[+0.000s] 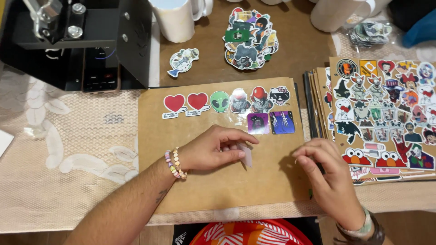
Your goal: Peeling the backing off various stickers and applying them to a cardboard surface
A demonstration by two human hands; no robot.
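A brown cardboard sheet lies in front of me with a row of stickers along its top: two red hearts, a green alien head, clown faces, and two dark square ones below. My left hand rests on the sheet, thumb and fingers pinching a small pale translucent piece. My right hand hovers at the sheet's right edge, fingers curled close together; what they pinch, if anything, is too small to tell.
A stack of cardboard sheets covered with stickers lies at right. A loose sticker pile and a single sticker sit behind. A black machine stands at back left, white mugs behind, on a lace tablecloth.
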